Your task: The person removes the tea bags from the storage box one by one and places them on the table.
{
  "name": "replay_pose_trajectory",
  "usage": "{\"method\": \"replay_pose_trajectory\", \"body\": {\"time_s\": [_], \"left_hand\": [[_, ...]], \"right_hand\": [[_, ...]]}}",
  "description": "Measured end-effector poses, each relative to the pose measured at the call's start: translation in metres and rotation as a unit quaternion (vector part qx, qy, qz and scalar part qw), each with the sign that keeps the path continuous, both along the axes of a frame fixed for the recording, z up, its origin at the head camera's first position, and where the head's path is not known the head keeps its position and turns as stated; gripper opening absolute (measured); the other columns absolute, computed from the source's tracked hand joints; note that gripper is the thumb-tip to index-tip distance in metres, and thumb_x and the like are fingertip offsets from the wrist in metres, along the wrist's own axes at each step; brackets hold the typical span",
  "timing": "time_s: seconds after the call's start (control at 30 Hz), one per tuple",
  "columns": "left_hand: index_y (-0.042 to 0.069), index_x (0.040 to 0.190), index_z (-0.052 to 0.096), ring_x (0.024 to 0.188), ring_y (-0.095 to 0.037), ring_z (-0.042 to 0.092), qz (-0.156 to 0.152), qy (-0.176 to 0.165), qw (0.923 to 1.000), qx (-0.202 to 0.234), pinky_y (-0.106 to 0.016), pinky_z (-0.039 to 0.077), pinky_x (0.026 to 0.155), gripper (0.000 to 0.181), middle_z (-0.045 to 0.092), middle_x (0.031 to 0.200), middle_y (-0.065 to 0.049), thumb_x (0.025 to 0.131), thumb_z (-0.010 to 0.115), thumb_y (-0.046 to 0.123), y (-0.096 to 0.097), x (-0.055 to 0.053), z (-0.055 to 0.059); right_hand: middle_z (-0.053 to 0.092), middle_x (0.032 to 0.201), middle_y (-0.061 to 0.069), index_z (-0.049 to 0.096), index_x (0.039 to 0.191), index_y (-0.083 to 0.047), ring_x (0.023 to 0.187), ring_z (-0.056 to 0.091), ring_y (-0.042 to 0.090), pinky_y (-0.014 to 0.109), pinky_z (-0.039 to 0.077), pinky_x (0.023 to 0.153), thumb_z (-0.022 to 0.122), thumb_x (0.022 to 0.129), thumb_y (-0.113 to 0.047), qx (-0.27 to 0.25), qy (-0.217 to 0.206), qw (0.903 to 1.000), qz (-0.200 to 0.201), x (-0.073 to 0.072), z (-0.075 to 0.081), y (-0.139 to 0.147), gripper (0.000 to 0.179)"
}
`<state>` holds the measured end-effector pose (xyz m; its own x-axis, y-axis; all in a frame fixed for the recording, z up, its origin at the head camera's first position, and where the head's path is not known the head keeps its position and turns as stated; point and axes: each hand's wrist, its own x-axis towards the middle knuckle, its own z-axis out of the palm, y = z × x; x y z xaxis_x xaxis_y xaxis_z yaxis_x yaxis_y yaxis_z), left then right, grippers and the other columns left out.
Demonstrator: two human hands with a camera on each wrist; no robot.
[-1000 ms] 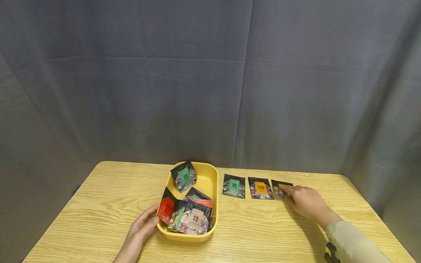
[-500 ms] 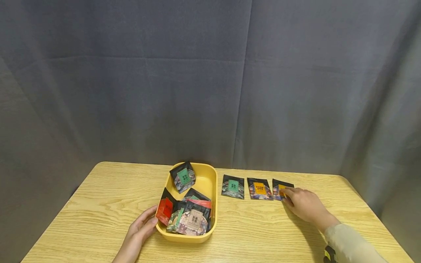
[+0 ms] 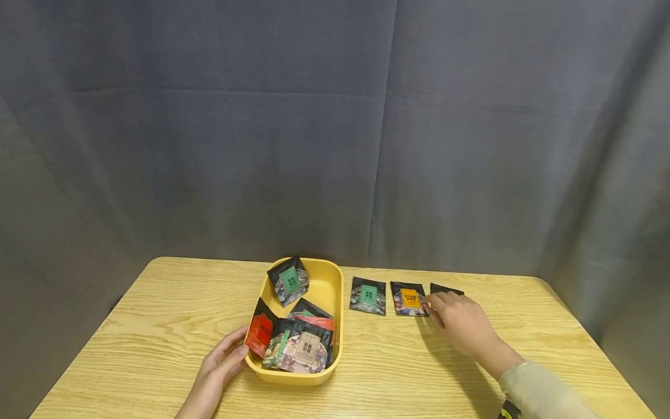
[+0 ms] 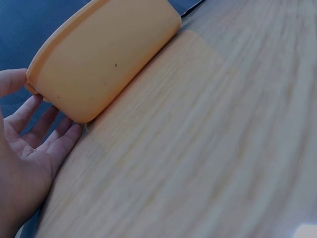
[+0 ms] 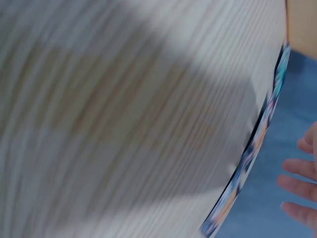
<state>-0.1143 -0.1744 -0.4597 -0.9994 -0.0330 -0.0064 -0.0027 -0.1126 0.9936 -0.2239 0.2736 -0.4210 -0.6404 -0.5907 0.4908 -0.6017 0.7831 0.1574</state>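
Note:
In the head view, my left hand holds the near left side of a yellow plastic box. The left wrist view shows the thumb at its rim and the fingers against the wall. Inside lie several black sachets with coloured labels, including a green-labelled sachet, a red sachet and a pink-labelled sachet. My right hand, fingers loosely spread and holding nothing, hovers over the row of sachets. It partly covers the rightmost sachet and is beside the orange-labelled sachet.
Another green-labelled sachet lies flat between the box and the orange-labelled one. All stand on a wooden table, with a grey curtain behind and at both sides.
My right hand has come off the rightmost sachet and shifted left toward the middle one. That rightmost sachet was nudged slightly before. The left hand stays at the box.

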Motion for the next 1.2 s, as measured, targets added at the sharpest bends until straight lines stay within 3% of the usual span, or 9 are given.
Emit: {"method": "replay_pose_trajectory", "body": {"time_s": [0.23, 0.43, 0.57, 0.8, 1.2], "left_hand": [[-0.01, 0.147, 0.034, 0.111, 0.002, 0.056, -0.006, -0.002, 1.0, -0.001, -0.017, 0.047, 0.093, 0.054, 0.033, 0.151, -0.03, 0.102, 0.051, 0.014, -0.001, 0.0, 0.001], [-0.01, 0.147, 0.034, 0.111, 0.003, 0.055, -0.008, 0.0, 1.0, -0.002, -0.017, 0.047, 0.093, 0.053, 0.032, 0.152, -0.03, 0.102, 0.051, 0.014, -0.001, 0.0, 0.001], [-0.01, 0.147, 0.034, 0.111, 0.004, 0.055, -0.008, 0.001, 1.0, -0.004, -0.017, 0.047, 0.093, 0.053, 0.032, 0.152, -0.03, 0.102, 0.051, 0.014, 0.0, 0.0, 0.001], [-0.01, 0.147, 0.033, 0.111, 0.004, 0.055, -0.011, -0.001, 0.9999, -0.005, -0.017, 0.047, 0.093, 0.054, 0.031, 0.152, -0.031, 0.102, 0.051, 0.014, -0.002, 0.0, 0.0], [-0.01, 0.146, 0.035, 0.11, 0.001, 0.057, -0.006, 0.0, 1.0, 0.003, -0.018, 0.048, 0.093, 0.053, 0.034, 0.15, -0.031, 0.102, 0.051, 0.012, -0.001, 0.0, 0.001]], "right_hand": [[0.071, 0.092, 0.007, 0.071, 0.101, -0.005, 0.078, 0.066, 0.023, 0.039, 0.058, 0.066, 0.078, 0.082, -0.012, -0.007, 0.027, 0.9987, 0.042, 0.008, 0.002, -0.032, 0.021], [0.072, 0.098, 0.004, 0.072, 0.105, -0.009, 0.085, 0.067, 0.022, 0.041, 0.058, 0.072, 0.075, 0.084, -0.014, -0.024, 0.022, 0.997, 0.07, 0.016, 0.009, -0.059, 0.021], [0.072, 0.102, 0.004, 0.072, 0.108, -0.01, 0.091, 0.068, 0.025, 0.047, 0.058, 0.079, 0.074, 0.086, -0.016, -0.03, 0.017, 0.9965, 0.076, 0.021, 0.014, -0.074, 0.023], [0.072, 0.101, 0.001, 0.072, 0.108, -0.012, 0.091, 0.066, 0.02, 0.039, 0.057, 0.079, 0.072, 0.088, -0.017, -0.052, 0.017, 0.9942, 0.093, 0.033, 0.023, -0.099, 0.021], [0.071, 0.103, -0.003, 0.071, 0.109, -0.015, 0.095, 0.065, 0.017, 0.039, 0.056, 0.083, 0.076, 0.087, -0.019, -0.056, -0.003, 0.9925, 0.109, 0.043, 0.038, -0.135, 0.022]]}}
